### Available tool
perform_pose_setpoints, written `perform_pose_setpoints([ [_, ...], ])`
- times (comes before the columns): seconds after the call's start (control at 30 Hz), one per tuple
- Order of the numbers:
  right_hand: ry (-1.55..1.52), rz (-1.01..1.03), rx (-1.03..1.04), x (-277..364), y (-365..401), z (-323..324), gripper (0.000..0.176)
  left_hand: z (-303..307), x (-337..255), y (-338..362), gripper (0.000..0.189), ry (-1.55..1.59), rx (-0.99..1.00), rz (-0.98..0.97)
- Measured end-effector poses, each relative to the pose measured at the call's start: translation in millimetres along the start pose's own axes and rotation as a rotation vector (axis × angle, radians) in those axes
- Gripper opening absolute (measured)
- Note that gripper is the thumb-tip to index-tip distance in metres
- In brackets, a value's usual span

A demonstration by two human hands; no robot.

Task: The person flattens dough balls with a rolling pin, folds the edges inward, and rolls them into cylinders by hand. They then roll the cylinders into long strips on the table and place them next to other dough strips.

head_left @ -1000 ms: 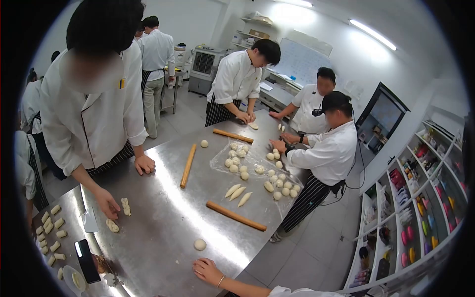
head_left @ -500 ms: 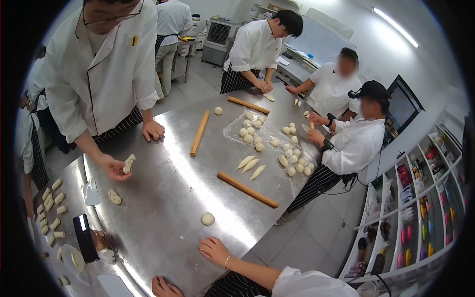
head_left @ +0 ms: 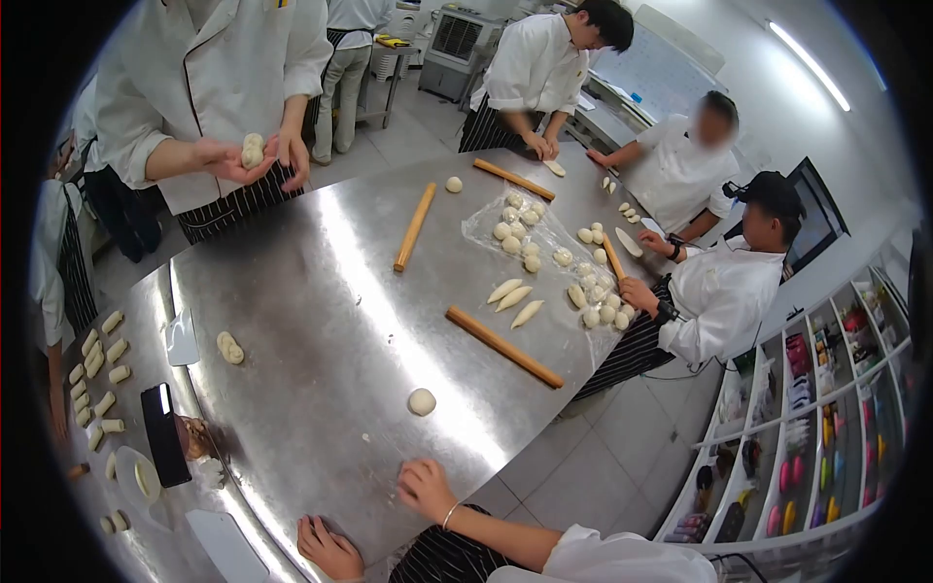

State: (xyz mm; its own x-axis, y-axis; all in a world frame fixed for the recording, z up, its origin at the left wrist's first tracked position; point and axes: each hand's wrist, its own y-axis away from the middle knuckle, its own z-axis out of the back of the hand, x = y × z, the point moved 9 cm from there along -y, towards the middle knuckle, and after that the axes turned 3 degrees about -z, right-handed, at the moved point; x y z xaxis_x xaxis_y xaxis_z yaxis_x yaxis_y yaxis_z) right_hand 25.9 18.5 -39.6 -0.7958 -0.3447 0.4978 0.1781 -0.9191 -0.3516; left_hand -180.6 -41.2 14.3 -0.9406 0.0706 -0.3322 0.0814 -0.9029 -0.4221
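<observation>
Both my hands rest at the near edge of the steel table. My left hand lies there with its fingers extended and nothing in them. My right hand, with a bracelet at the wrist, touches the tabletop with loosely bent fingers and no object showing in it. Just beyond it sits a round dough ball, apart from the fingers. Farther off are a wooden rolling pin and a twisted dough piece. Across the table, a person's hands hold another twisted dough piece.
Several dough balls lie on and around plastic film, near tapered dough pieces. More rolling pins are about. A co-worker handles one at right. At left are cut dough pieces, a phone-like black object and scrapers.
The view has shifted. The person opposite has raised the twisted dough and now has both hands at it. At right, the co-worker's rolling pin has moved beside a flat dough piece. My hands remain on the table.
</observation>
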Motion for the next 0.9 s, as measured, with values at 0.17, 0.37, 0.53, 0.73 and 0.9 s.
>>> perform_pose_setpoints([
  [0.17, 0.149, 0.345, 0.261, 35, -58, -62, 0.018, -47, 36, 49, 0.048, -0.025, 0.112, 0.088],
  [0.37, -0.115, 0.078, 0.056, -8, -13, 10, 0.021, -39, 33, 39, 0.044, -0.041, 0.151, 0.171],
  [0.53, -0.092, 0.25, 0.17, 33, -58, -28, 0.021, -40, 35, 41, 0.044, -0.016, 0.163, 0.198],
  [0.73, 0.013, 0.099, 0.096, 17, -4, -3, 0.021, -40, 38, 41, 0.043, -0.021, 0.185, 0.215],
  [0.9, -0.074, 0.272, 0.237, 29, -55, -33, 0.02, -39, 39, 44, 0.043, 0.001, 0.175, 0.209],
])
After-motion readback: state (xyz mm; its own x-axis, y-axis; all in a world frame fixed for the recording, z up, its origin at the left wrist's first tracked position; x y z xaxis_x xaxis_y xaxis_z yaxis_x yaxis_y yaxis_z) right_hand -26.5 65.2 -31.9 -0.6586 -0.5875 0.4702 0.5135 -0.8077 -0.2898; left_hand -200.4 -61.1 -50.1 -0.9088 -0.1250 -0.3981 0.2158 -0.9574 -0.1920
